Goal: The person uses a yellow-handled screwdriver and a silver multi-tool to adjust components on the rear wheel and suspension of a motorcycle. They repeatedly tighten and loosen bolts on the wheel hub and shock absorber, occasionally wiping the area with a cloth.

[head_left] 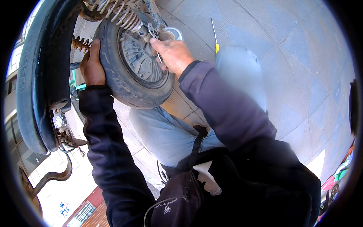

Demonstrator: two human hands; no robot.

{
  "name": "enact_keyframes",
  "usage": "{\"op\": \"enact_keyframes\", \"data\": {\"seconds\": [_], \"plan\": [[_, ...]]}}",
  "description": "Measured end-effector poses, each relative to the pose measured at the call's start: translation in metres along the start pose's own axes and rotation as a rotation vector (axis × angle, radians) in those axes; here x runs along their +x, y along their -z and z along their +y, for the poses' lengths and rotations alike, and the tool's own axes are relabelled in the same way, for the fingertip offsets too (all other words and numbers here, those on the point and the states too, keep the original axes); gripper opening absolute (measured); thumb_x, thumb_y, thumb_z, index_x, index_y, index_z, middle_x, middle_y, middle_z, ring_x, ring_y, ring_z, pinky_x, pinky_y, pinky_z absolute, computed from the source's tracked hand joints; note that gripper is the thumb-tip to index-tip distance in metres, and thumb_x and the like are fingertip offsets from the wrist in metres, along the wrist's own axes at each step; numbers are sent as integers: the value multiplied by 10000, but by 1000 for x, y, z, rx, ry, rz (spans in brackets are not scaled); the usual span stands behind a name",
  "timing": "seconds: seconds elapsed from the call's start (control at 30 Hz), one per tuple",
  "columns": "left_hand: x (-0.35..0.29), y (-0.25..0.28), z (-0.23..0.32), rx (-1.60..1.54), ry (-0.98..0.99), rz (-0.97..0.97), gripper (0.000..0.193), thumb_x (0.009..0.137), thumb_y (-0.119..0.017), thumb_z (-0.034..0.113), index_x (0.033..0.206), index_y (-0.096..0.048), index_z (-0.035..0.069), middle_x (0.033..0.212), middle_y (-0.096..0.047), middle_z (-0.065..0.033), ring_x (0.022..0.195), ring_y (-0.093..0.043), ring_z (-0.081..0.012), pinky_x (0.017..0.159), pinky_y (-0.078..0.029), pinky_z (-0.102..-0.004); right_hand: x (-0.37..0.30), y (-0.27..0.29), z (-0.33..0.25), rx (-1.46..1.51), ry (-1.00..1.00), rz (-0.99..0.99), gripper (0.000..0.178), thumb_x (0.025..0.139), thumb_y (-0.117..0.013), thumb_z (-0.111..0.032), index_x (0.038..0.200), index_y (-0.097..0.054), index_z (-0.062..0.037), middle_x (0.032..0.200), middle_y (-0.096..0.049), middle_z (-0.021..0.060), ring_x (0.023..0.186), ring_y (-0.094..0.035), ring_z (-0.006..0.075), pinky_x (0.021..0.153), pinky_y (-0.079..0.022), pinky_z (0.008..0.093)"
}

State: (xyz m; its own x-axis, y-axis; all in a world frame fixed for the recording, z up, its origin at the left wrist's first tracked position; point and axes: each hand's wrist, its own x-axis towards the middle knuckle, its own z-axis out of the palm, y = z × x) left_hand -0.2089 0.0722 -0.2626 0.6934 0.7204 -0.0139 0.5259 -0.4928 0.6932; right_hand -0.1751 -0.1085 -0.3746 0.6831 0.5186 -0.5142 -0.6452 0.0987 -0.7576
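A scooter-like vehicle's wheel, with a black tyre and dusty metal hub, stands in front of me. My left hand grips the tyre's left side, its fingers partly hidden behind the rubber. In my right hand is a pair of silver pliers, closed in my fingers. Their jaws are by the axle, at the lower end of a dirty coil-spring shock absorber. Whether the jaws touch a nut there is too small to tell. A round, silvery metal part sits just beyond my knuckles.
A screwdriver with a yellow handle lies on the tiled pavement, beyond my right knee. The vehicle's long black seat rises at the left. A rusty spring shows behind the tyre. Colourful items lie at the far right.
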Motion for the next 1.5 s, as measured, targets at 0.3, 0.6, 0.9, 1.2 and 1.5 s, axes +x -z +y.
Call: {"op": "enact_keyframes", "data": {"seconds": [0.3,0.6,0.9,1.2,1.5], "plan": [[-2,0,-3,-11,-13,17,531,886,-569,379,1169,-585,-70,1107,-624,-129,968,-564,-188,912,-407,-287,0,-4,1,60,-5,21,427,862,-584,-378,781,-671,33,594,-585,80,448,-544,148,466,-442,293],[5,3,-16,126,-131,119,603,804,-572,540,1074,-661,8,1050,-654,-192,984,-604,-319,928,-408,-360,-10,-4,-11,172,-97,-64,418,895,-558,-417,869,-611,-3,670,-484,15,486,-443,78,374,-271,209],[-8,3,-6,79,-85,78,619,835,-554,544,1135,-636,10,1032,-662,-142,932,-614,-251,902,-424,-318,-8,-7,-6,183,-76,-39,416,902,-565,-406,875,-605,7,657,-460,15,459,-424,89,350,-239,201],[-5,6,-13,135,-141,103,574,829,-557,513,1096,-638,12,1005,-662,-167,931,-624,-273,877,-432,-338,-2,1,-4,233,-119,-117,380,897,-546,-393,815,-616,-29,652,-475,8,438,-448,79,364,-271,206],[-15,4,1,70,-235,112,407,847,-569,367,968,-660,-11,885,-666,-192,832,-634,-282,751,-453,-367,-10,-7,-10,201,-99,-55,402,906,-557,-391,877,-574,9,658,-440,17,469,-395,88,363,-230,198]]}}
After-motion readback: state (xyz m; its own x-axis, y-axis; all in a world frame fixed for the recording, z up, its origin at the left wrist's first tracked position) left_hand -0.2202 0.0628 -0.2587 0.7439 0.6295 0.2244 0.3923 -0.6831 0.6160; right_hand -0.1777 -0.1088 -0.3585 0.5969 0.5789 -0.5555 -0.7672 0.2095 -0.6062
